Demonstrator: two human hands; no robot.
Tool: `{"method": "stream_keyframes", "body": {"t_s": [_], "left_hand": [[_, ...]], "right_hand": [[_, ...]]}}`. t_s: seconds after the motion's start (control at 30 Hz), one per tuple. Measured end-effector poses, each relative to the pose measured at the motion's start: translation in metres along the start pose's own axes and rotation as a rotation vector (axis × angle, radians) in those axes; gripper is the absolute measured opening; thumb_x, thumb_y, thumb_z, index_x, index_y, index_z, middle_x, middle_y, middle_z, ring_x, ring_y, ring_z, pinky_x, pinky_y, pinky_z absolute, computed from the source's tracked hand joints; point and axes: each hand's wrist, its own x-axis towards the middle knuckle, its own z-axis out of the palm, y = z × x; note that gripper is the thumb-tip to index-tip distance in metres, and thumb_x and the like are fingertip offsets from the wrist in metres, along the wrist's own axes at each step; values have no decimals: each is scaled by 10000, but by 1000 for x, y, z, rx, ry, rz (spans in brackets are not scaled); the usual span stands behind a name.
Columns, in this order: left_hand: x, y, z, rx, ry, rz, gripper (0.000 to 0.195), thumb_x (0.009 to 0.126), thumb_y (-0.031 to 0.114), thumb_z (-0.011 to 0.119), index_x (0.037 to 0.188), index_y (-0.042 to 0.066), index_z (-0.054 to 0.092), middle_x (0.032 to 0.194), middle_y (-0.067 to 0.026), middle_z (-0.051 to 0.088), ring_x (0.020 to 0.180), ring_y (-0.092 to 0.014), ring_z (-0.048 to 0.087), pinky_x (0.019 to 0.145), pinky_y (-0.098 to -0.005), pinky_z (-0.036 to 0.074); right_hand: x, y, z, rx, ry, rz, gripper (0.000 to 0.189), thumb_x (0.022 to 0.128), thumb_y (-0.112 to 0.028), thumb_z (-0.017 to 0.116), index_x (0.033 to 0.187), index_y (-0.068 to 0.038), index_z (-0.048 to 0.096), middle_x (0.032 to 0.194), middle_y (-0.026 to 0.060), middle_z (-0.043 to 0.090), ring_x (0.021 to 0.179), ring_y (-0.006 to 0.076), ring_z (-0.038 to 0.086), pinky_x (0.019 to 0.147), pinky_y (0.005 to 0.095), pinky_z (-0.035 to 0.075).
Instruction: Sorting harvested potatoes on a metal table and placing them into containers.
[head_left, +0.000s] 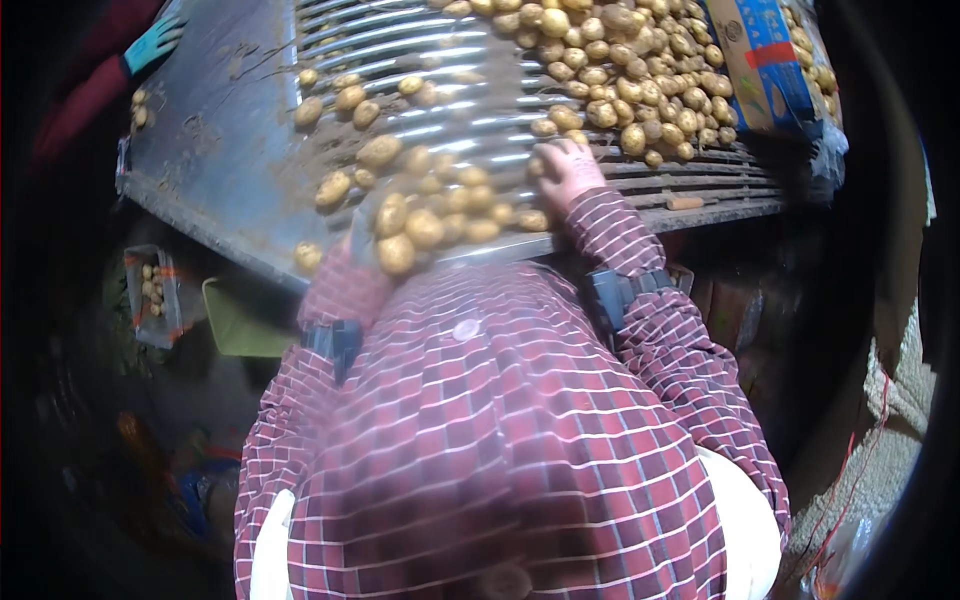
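Observation:
My right hand (574, 171) rests low over the metal slats of a sorting table (675, 180), its fingers bent beside small potatoes (564, 118). Whether it grips one is unclear. At the near edge, my left hand (347, 244) is a blur at the end of its checked sleeve, mostly hidden. Close beside it, a cluster of potatoes (425, 229) lies in front of my body, part of it smeared by motion. Several larger potatoes (379, 151) are scattered on the soil-dusted slats farther left.
A big heap of potatoes (645, 82) covers the far right, against a printed cardboard box (750, 67). Another person's gloved hand (154, 45) touches the sheet-metal panel (225, 112). Below left are a plastic crate (154, 296) holding potatoes and a green bin (247, 319).

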Motion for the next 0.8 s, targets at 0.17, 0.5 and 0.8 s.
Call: {"method": "stream_keyframes", "body": {"t_s": [0.17,0.5,0.8], "left_hand": [[-20,-34,-26,-499,42,10,591,854,451,532,1324,110,424,1362,-123,432,1252,-271,394,974,-498,354],[-167,-42,-104,-1097,690,133,432,885,378,533,1169,52,540,1216,-179,526,1101,-393,530,641,-404,569],[-230,-115,-126,-1149,1194,-57,481,833,479,536,1158,125,515,1219,-122,535,1026,-349,574,773,-493,504]], "right_hand": [[9,-25,11,1259,-316,406,424,862,-159,580,1239,17,496,1129,85,590,1046,169,558,902,284,444],[49,-159,-31,1242,-471,430,446,876,-426,531,1152,-76,547,984,88,625,881,218,605,730,363,498],[49,-231,-5,779,-544,-250,654,879,-424,521,1408,-91,332,1380,212,404,1279,311,384,1074,360,303]]}}
